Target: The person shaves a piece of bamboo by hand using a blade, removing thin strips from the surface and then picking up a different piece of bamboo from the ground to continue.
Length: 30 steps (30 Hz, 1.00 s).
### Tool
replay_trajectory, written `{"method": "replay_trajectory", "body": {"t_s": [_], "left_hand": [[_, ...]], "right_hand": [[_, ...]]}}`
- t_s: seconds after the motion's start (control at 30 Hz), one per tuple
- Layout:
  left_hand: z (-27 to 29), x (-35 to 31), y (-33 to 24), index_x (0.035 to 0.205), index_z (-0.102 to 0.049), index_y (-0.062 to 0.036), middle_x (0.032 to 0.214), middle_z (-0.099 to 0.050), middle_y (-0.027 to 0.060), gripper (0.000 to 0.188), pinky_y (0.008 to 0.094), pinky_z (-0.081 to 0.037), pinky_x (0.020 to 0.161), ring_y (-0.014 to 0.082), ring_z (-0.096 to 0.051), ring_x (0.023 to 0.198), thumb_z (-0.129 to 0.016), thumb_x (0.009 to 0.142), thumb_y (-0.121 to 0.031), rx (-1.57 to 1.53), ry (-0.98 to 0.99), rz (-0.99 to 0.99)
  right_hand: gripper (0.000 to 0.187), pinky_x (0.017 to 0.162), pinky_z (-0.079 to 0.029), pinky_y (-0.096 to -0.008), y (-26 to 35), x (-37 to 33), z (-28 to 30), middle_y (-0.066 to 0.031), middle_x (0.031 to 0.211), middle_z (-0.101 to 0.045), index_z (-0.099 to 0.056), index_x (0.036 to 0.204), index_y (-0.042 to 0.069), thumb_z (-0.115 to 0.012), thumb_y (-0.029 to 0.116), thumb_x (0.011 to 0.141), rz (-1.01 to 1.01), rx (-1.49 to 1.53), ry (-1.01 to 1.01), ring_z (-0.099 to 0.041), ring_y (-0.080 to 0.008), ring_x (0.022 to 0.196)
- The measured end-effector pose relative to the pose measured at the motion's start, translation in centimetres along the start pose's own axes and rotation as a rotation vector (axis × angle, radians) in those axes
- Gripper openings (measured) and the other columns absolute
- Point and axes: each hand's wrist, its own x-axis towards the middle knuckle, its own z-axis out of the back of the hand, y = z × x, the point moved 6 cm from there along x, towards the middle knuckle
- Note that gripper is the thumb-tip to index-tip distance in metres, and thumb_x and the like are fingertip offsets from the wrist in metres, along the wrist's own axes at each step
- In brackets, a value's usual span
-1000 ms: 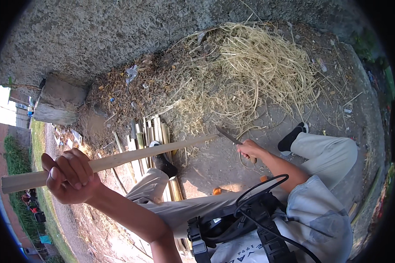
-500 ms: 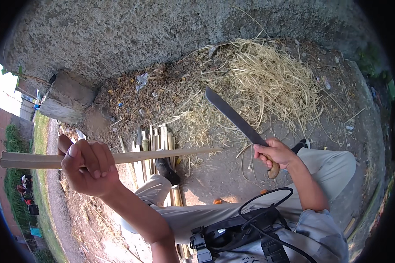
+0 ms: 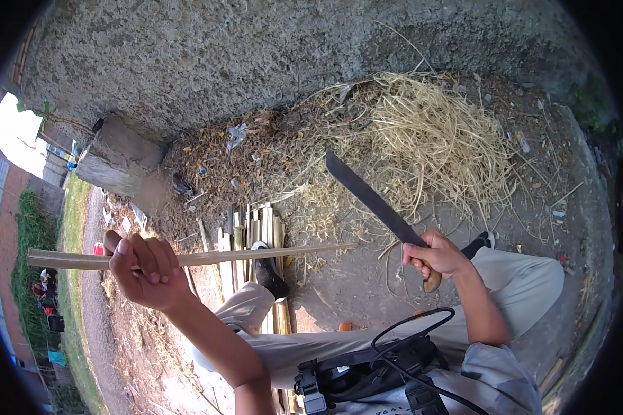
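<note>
My left hand (image 3: 149, 270) is closed around a long, pale bamboo strip (image 3: 270, 253), its thicker end sticking out to the left. The strip runs nearly level across the view and tapers to a thin tip on the right. In my right hand (image 3: 436, 254) is a machete (image 3: 374, 200), gripped by its brown wooden handle. Its dark blade slants up and to the left, above the strip's thin end and apart from it.
Curly pale shavings (image 3: 439, 135) are heaped by the rough wall (image 3: 256, 62). Several split bamboo pieces (image 3: 256, 232) lie near my left shoe (image 3: 270, 280). A concrete block (image 3: 121, 159) stands at the left, with dry leaves beside it. A black cable (image 3: 415, 318) loops over my lap.
The strip's thick end has shifted right in view and the strip looks narrower, as if turned slightly. Both hands keep their grips. The surroundings have slid a little to the right.
</note>
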Motion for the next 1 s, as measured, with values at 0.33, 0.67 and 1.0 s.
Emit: {"method": "replay_trajectory", "body": {"t_s": [0.33, 0.67, 1.0], "left_hand": [[-0.6, 0.3, 0.5, 0.07, -0.03, -0.0134, 0.042, -0.029, -0.0015, 0.023, 0.0196, -0.026, 0.025, 0.0053, -0.024, 0.027, -0.04, 0.089, -0.009, 0.066, -0.028, -0.021], [-1.0, 0.4, 0.5, 0.07, -0.03, -0.0132, 0.043, -0.029, -0.002, 0.023, 0.0193, -0.026, 0.025, 0.0046, -0.023, 0.028, -0.04, 0.09, -0.009, 0.079, 0.0, -0.028], [-2.6, 0.2, -0.3, 0.07, -0.036, -0.0087, 0.044, -0.051, 0.0067, 0.017, 0.019, -0.036, 0.026, 0.0082, -0.039, 0.028, -0.047, 0.081, -0.01, -0.289, 0.567, 0.035]], "right_hand": [[0.032, 0.037, -0.034, -0.0205, -0.7, 0.3, 0.2, 0.0022, 0.055, -0.049, -0.062, 0.074, 0.0, -0.062, 0.028, 0.089, -0.011, 0.031, -0.016, -0.044, -0.0045, 0.039], [0.034, 0.068, -0.049, -0.044, -3.5, 2.0, 4.0, -0.0197, 0.073, -0.061, -0.059, 0.11, 0.002, -0.066, 0.011, 0.078, 0.13, -0.94, -0.621, -0.062, -0.0359, 0.074], [0.036, 0.083, -0.046, -0.0449, -1.9, 1.0, 3.0, -0.0201, 0.094, -0.064, -0.056, 0.113, 0.001, -0.063, 0.014, 0.08, 0.016, -1.011, -0.588, -0.059, -0.0379, 0.092]]}}
